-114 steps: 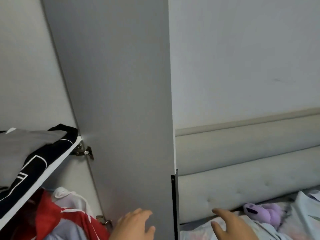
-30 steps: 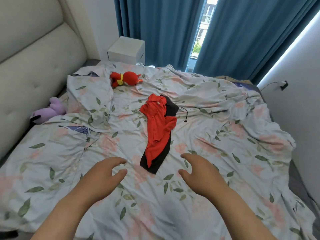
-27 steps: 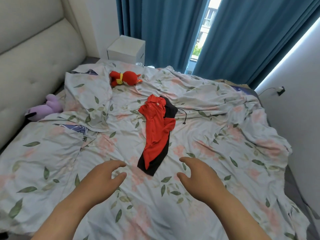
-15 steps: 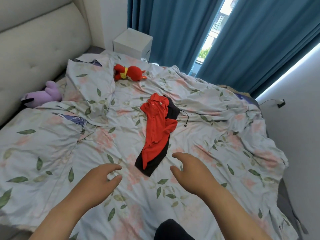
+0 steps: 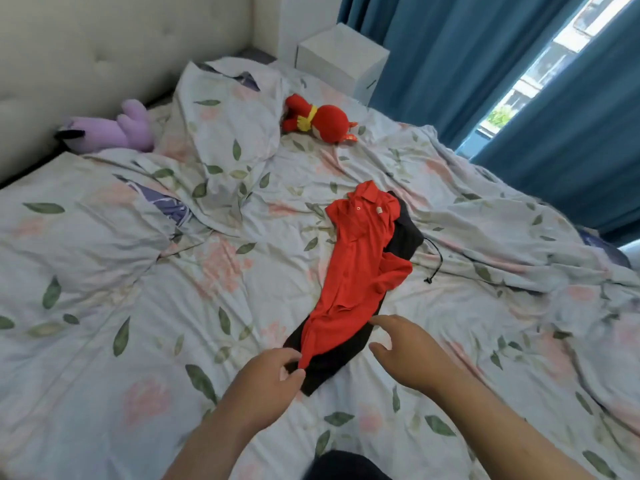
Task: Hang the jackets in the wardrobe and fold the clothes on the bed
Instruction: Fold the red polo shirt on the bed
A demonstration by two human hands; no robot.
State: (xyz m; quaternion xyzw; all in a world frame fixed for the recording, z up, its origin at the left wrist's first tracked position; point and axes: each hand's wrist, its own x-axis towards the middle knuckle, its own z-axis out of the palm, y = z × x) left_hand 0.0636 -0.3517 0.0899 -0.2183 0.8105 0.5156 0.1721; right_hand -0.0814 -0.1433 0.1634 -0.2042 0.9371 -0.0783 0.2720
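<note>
You are pinching the near hem of the shirt with your left hand, while your right hand is hovering open beside it. The shirt is lying crumpled over a black garment on the bed. Folding looks to be beginning, so next you are probably needing to lift the shirt clear and spread it flat.

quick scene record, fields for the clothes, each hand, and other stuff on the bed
clothes: red polo shirt lying over black garment, both unfolded on floral duvet
left hand: pinches shirt's lower hem
right hand: open, beside the clothes, holding nothing
toys: red plush, purple plush by headboard
folding: not yet done
</note>
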